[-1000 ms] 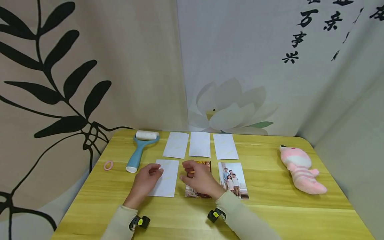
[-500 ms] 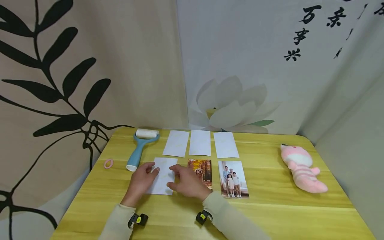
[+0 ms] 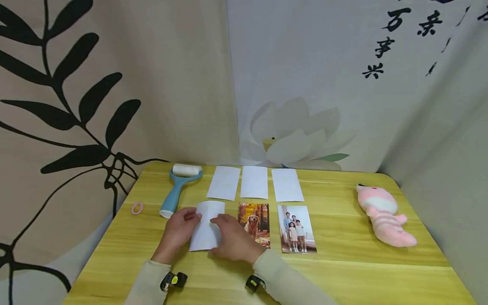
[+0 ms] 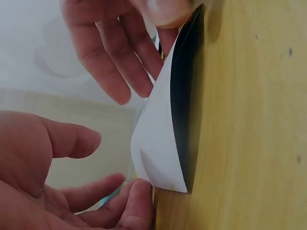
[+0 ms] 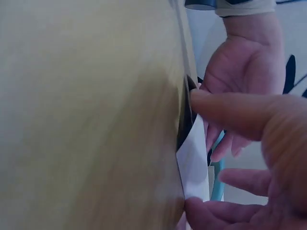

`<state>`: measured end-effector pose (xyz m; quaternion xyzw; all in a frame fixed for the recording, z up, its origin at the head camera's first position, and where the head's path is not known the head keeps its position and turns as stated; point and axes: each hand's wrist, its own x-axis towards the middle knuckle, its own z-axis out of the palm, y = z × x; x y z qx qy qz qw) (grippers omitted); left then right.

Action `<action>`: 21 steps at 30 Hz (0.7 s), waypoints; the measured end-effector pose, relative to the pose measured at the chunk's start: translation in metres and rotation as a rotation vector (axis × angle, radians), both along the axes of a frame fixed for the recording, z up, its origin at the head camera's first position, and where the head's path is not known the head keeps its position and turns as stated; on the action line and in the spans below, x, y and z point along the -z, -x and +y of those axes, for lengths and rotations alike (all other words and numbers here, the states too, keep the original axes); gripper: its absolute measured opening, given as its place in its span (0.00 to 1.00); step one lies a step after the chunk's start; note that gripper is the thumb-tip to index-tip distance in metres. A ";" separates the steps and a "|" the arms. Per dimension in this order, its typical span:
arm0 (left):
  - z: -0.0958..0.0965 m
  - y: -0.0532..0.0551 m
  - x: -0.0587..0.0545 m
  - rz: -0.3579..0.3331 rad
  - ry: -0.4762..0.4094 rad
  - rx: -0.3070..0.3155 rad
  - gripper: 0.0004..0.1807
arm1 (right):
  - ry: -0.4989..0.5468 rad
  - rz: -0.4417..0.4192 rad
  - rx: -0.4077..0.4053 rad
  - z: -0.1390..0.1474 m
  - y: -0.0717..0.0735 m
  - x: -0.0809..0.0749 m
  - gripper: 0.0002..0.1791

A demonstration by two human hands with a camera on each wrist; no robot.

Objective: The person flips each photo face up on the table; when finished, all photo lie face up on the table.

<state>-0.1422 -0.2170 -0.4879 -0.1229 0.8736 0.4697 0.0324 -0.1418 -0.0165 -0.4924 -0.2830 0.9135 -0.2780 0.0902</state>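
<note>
A white-backed photo card lies bowed, its near edge raised and its dark underside showing in the left wrist view. My right hand holds its right side, thumb at the near corner and a finger farther along that side. My left hand rests by the left edge; a fingertip touches the card there, while the thumb stays off it. Just right of my right hand lies a photo of a dog among autumn trees. Beyond that is a family photo.
Three white cards, the left one, the middle one and the right one, lie along the back. A blue-handled lint roller and a pink ring sit at left. At right rests a pink plush toy.
My right hand has moved left from over the dog photo, uncovering it, to the white card's right side. That card, flat earlier, now bows up. My left hand has barely moved.
</note>
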 end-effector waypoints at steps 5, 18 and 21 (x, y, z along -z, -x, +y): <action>-0.003 -0.001 0.001 0.005 -0.002 0.003 0.26 | -0.078 0.061 -0.015 -0.003 -0.003 0.001 0.45; -0.009 -0.004 0.005 -0.003 -0.075 0.013 0.27 | -0.084 0.052 -0.008 -0.001 -0.004 0.001 0.43; -0.010 -0.003 0.008 -0.016 -0.140 0.017 0.26 | -0.081 0.047 -0.001 -0.001 -0.005 0.001 0.44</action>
